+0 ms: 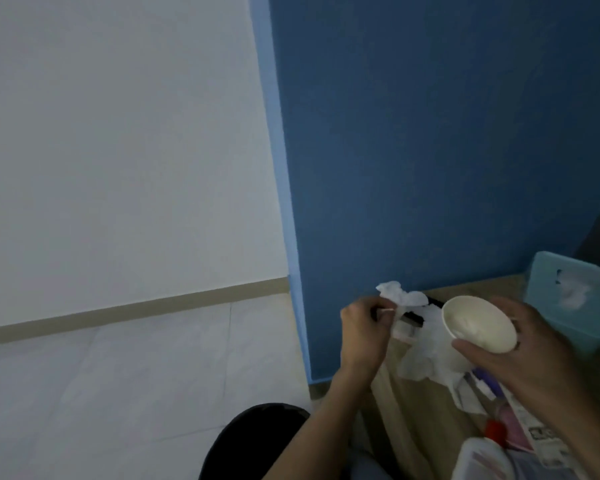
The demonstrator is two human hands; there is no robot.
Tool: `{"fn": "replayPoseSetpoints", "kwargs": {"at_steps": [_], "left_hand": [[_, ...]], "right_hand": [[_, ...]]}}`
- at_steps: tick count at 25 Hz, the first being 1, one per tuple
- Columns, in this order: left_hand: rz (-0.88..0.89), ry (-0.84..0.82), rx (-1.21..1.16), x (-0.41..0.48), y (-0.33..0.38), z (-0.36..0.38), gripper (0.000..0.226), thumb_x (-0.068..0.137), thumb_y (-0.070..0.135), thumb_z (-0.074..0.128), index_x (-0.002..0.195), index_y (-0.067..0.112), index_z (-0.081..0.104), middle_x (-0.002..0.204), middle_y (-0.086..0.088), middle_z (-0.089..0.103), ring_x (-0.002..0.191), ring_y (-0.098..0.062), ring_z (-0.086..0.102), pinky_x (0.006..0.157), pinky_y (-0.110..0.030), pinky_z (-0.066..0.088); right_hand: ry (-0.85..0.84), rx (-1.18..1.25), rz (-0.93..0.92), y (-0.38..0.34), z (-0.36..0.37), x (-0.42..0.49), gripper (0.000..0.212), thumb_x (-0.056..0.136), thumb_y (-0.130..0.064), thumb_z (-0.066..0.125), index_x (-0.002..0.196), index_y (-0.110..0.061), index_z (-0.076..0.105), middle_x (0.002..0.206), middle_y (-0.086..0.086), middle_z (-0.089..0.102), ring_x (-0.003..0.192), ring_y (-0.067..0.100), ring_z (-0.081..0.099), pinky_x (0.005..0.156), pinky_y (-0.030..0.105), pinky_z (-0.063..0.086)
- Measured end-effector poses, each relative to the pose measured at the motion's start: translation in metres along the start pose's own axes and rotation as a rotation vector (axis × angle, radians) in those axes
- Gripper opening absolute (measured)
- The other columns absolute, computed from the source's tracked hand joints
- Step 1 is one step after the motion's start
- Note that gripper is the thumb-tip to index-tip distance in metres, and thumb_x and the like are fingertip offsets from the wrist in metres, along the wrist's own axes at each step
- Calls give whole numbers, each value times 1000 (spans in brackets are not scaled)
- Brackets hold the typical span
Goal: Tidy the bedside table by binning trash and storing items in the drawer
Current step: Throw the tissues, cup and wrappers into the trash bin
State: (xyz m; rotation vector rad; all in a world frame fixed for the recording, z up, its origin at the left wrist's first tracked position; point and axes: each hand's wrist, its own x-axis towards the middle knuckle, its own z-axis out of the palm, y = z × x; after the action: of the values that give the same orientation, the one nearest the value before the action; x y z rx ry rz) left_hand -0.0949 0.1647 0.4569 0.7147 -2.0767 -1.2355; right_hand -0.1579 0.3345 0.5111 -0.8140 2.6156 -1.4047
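Note:
My right hand (530, 355) holds a cream paper cup (478, 323) tilted on its side above the wooden bedside table (426, 417), its mouth turned toward me. At the table's left edge, my left hand (364, 327) pinches a crumpled white tissue (400, 296), lifted above the edge. A thin pale stick shows between its fingers. More crumpled tissue (426, 358) lies on the table under the cup, with a small dark item (516, 318) partly hidden behind it.
A black bin (253, 441) stands on the pale floor left of the table, below my left arm. A light blue tissue box (568, 299) sits at the table's back right. Pens, papers, a red-capped bottle (496, 431) and a clear container (482, 462) crowd the near right.

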Motion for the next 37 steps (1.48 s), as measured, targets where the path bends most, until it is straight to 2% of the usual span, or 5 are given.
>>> {"fn": "replayPoseSetpoints", "kwargs": {"at_steps": [12,15,23,32,37], "left_hand": [[-267,281,85,-77,-87,-168,16,75,4,62,83,10,74,71,9,66,60,7,56,64,-9,47],[-424,209,132,-104,-131,-175,20,76,5,59,86,8,75,66,16,60,59,9,55,70,-15,50],[-796,52,238,-153,-253,-142,28,77,3,47,88,-1,73,92,-15,74,87,-23,69,73,-25,50],[-943,-137,346,-161,-311,-102,17,80,7,46,65,5,53,69,-16,60,81,-36,67,68,-37,52],[-1006,-145,306,-170,-313,-98,20,84,20,53,84,8,69,81,-10,69,82,-28,66,73,-31,54]], "right_hand": [[-270,52,-171,-70,156,-34,73,56,-24,86,120,-15,52,114,8,60,103,29,57,84,35,44],[-337,43,-129,-54,207,-58,68,55,-24,86,115,-15,54,111,10,62,101,30,58,81,35,45],[-580,-125,112,45,326,-99,72,55,-29,83,118,-15,51,119,12,59,108,30,54,86,36,45],[-731,-325,245,118,377,-122,76,60,-39,79,125,-16,47,124,12,55,112,29,52,87,36,47],[-813,-381,257,131,384,-123,82,65,-35,78,133,-13,39,135,13,46,122,31,45,95,38,44]]}}
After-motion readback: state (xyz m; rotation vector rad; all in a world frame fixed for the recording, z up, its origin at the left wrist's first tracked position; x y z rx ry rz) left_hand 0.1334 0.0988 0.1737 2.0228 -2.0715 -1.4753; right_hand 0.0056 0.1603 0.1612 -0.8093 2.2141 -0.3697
